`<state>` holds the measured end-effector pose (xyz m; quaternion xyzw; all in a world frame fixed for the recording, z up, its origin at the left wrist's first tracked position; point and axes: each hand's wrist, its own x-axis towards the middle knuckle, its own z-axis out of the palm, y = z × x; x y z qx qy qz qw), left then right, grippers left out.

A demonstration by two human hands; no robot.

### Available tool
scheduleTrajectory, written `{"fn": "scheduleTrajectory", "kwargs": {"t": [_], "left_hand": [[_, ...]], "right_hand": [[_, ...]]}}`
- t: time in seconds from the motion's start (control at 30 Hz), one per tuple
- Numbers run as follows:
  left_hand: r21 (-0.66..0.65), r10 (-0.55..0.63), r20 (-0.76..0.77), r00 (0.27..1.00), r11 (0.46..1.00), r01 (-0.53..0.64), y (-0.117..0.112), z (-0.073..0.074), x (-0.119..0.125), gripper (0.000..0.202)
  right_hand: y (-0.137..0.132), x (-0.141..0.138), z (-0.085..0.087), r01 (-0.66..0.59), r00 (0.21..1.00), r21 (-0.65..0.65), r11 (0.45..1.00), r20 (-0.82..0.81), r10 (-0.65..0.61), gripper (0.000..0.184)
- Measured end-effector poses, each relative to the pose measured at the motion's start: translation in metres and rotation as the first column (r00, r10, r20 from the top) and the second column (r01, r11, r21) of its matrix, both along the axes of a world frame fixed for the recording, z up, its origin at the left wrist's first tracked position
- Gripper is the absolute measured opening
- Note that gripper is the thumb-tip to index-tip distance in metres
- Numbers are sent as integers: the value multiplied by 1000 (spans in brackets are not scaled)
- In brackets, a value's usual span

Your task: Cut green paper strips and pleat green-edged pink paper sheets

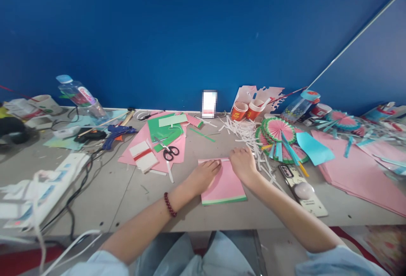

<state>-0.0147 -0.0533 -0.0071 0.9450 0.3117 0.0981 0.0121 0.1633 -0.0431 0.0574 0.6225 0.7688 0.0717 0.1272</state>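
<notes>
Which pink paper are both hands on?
The sheet with a green near edge, under the left hand and right hand; the one beneath the scissors and the stack at right lie untouched.

Open lanes beyond and in front of the pink sheet [223, 187], clutter close on the right
Past the left hand [209, 172] and right hand [242, 164], bare tabletop [214, 148] runs toward the blue wall [203, 47], with green strips [207, 138] lying across it. Scissors [165, 147] bound this lane on the left; white shreds [245, 136] crowd it just beside the right hand, the paper fan [281, 130] behind them. A narrow gap parts the right forearm [285, 206] from the phone [294, 178]. Left of the left forearm [149, 221], room extends to the black cable [90, 166] and power strip [60, 183], which obstruct further reach
</notes>
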Motion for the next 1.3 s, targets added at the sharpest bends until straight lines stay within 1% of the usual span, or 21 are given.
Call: {"fn": "scheduleTrajectory", "kwargs": {"t": [0.3,0.63,0.8,0.97,1.1,1.3], "left_hand": [[2,-29,36,999,1000,29,-1,1,-1,46],[20,-31,-12,999,999,32,-2,4,-1,51],[-18,-23,-21,1000,1000,23,-1,4,0,52],[-59,-8,-39,999,998,5,-2,8,3,50],[-53,17,-6,1000,998,-17,-6,10,8,47],[-41,21,30,999,999,-20,-7,7,13,46]], "right_hand": [[-4,-1,-3,48,999,2,999,5,-48,26],[-11,0,-12,144,989,36,989,-31,-143,24],[-15,1,-15,150,988,55,987,-30,-149,23],[-17,2,-17,146,989,74,986,-28,-145,22],[-18,1,-14,141,989,69,988,-47,-138,24],[-20,3,-14,141,987,54,989,-80,-136,24]]}}
